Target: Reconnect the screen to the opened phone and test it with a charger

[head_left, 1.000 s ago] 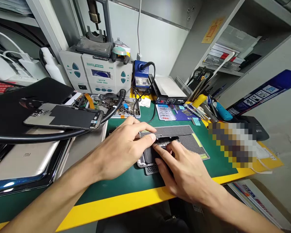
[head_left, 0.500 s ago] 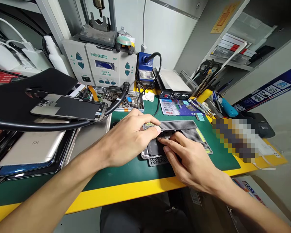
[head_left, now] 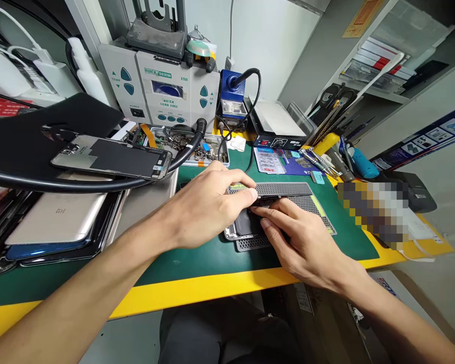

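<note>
The opened smartphone (head_left: pixel 231 232) lay on a gray honeycomb mat (head_left: pixel 325 218), over the green work mat (head_left: pixel 197 265); clock directions here were taken from the phone, with 12 o'clock pointing away from the person. A dark panel (head_left: pixel 275 197) stood raised along the phone's 12 o'clock edge. The left hand (head_left: pixel 211 208) reached in from 9 o'clock, its thumb and index finger nearly together, pinching the panel's near end between them. The right hand (head_left: pixel 307 235) reached in from 4 o'clock, index fingertip at the phone's interior beside the black battery (head_left: pixel 244 223), just below the left thumb. Its thumb and index finger stood slightly apart; whether they gripped anything small, I could not tell.

At 11 o'clock, a shallow parts tray (head_left: pixel 217 164) held circuit boards, loose metal pieces and 1 blue piece (head_left: pixel 206 147). At 1 o'clock, a clear plastic box (head_left: pixel 302 119) stood beside a heating plate (head_left: pixel 278 119); its contents could not be made out. On the shelf, also toward 1 o'clock, clear storage boxes (head_left: pixel 417 23) sat above white-and-red boxes (head_left: pixel 382 59). At 10 o'clock, a detached phone screen (head_left: pixel 125 157) rested by a thick black hose (head_left: pixel 87 186).
</note>
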The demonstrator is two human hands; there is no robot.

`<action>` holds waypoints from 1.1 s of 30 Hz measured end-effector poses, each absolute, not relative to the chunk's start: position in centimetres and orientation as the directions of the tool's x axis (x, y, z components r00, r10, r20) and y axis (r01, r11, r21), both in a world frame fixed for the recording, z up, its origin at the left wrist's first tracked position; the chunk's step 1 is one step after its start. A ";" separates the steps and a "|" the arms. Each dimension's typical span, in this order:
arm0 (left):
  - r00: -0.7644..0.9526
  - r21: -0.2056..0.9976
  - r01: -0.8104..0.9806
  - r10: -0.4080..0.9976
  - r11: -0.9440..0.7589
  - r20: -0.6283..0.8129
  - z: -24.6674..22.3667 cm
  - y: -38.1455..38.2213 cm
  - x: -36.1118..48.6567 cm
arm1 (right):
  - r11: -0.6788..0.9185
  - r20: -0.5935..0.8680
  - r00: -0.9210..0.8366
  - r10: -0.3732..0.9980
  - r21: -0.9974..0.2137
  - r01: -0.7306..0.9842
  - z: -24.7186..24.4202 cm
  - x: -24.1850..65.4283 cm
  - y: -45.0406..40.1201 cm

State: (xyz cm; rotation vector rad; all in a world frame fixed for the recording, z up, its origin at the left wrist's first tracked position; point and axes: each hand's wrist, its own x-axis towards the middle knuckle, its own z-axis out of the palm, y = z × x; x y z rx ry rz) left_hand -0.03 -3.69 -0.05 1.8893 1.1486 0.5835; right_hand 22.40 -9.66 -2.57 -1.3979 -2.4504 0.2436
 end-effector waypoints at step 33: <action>0.474 0.851 0.482 0.879 -0.210 -0.051 -0.2 -3.8 -0.1 | 0.674 0.197 -0.665 0.721 0.021 0.738 -2.3 21.5 -9.0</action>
